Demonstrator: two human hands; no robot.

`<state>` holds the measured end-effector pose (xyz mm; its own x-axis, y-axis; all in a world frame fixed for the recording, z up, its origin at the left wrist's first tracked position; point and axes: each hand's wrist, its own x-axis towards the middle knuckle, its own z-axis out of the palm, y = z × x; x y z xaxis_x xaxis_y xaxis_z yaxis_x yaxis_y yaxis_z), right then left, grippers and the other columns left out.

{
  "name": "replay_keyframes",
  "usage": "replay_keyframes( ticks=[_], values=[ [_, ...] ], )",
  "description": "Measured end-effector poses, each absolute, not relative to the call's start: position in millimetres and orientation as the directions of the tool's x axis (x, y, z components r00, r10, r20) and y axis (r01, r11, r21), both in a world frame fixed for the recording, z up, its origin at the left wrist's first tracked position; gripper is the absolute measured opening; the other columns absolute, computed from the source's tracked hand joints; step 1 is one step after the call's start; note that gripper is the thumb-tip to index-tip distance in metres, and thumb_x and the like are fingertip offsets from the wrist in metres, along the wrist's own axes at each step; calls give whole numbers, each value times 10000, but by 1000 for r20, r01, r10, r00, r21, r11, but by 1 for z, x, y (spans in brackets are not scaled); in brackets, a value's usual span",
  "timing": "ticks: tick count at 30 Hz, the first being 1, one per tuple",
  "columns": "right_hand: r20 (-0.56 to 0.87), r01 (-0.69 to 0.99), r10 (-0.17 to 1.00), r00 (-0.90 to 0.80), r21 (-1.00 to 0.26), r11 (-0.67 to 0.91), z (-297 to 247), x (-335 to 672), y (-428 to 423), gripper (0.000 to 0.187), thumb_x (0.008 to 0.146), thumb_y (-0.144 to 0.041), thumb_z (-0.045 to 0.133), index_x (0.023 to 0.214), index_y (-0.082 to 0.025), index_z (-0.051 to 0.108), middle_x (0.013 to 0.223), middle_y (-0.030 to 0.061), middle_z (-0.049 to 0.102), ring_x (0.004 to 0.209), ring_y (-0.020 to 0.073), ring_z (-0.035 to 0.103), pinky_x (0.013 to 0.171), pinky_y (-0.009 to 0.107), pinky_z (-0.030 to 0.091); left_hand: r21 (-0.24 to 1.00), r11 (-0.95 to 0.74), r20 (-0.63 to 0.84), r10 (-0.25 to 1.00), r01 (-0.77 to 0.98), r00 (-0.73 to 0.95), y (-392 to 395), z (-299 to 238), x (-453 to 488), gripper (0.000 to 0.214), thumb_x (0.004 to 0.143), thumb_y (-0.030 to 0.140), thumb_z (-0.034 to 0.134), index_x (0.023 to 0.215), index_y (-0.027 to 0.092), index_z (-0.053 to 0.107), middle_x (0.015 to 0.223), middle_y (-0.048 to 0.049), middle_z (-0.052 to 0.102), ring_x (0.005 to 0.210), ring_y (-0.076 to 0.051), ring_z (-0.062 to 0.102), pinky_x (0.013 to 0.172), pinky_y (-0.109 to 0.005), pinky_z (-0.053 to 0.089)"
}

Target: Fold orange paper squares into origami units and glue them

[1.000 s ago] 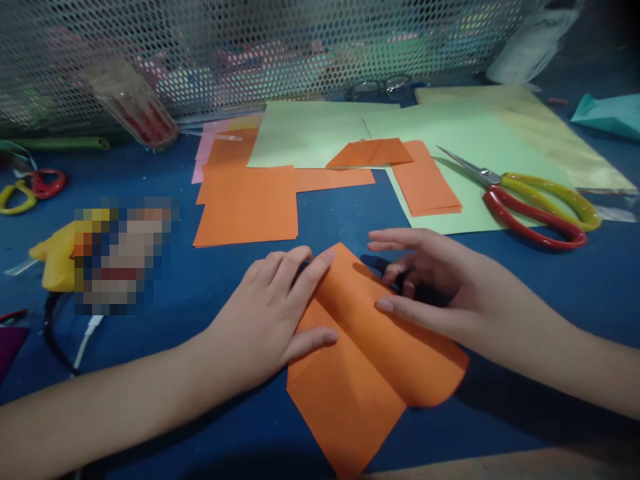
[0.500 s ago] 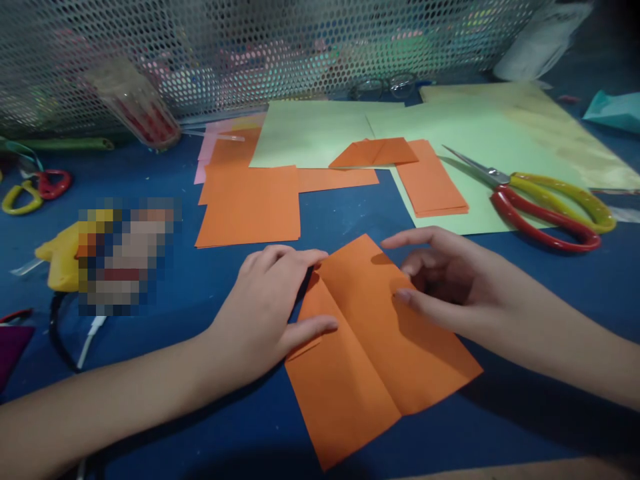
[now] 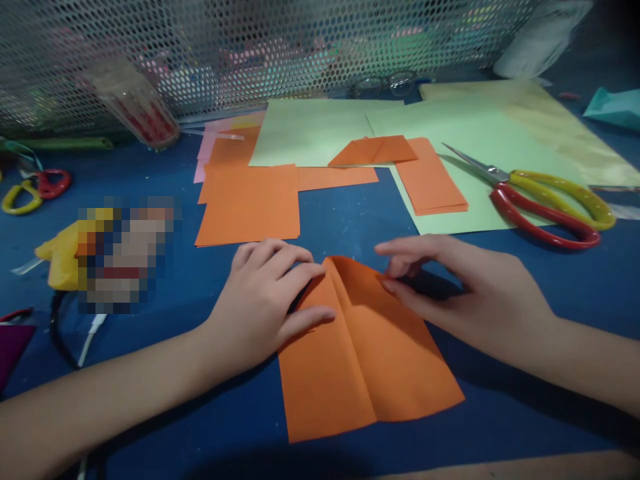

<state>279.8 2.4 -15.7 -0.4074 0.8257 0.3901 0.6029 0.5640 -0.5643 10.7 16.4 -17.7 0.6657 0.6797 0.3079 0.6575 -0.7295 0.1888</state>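
A creased sheet of orange paper [image 3: 400, 353] lies tilted on the blue table, with a fold line running down its middle. My left hand [image 3: 270, 293] rests over its upper left part, thumb and fingers apart, pressing it down. With thumb and fingertips closed, my right hand [image 3: 450, 277] pinches the upper right edge, which lifts slightly off the table. The part of the sheet beneath my left hand is hidden.
Orange squares [image 3: 250, 203] lie beyond my left hand. Folded orange pieces [image 3: 435, 177] rest on light green sheets [image 3: 320, 127]. Scissors [image 3: 545, 230] lie at right. A yellow glue gun [image 3: 65, 257], a jar [image 3: 135, 100] and a perforated metal panel [image 3: 300, 47] are also there.
The orange sheet has turned a little clockwise and shifted left. My right hand has closed on its upper right edge and raised it. My left hand has moved slightly left.
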Motion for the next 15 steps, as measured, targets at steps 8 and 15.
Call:
replay_keyframes(
  ticks=[8,15],
  values=[
    [477,449,524,-705,-272,851,-14,280,6,227,1006,-96,498,1003,-196,702,1046,88,793,969,190,761,865,314,652,-19,-775,358,585,632,728,16,-14,14,343,1069,344,486,1164,123,730,1045,-124,756,985,-295,626,833,-440,440],
    [420,441,506,-753,-249,862,-19,278,5,253,1014,-97,484,1051,-184,719,1235,101,767,1215,210,697,1063,339,577,32,-752,335,629,659,701,16,-15,17,315,1051,264,468,1185,115,712,1059,-133,736,994,-292,621,835,-425,432]
  ],
)
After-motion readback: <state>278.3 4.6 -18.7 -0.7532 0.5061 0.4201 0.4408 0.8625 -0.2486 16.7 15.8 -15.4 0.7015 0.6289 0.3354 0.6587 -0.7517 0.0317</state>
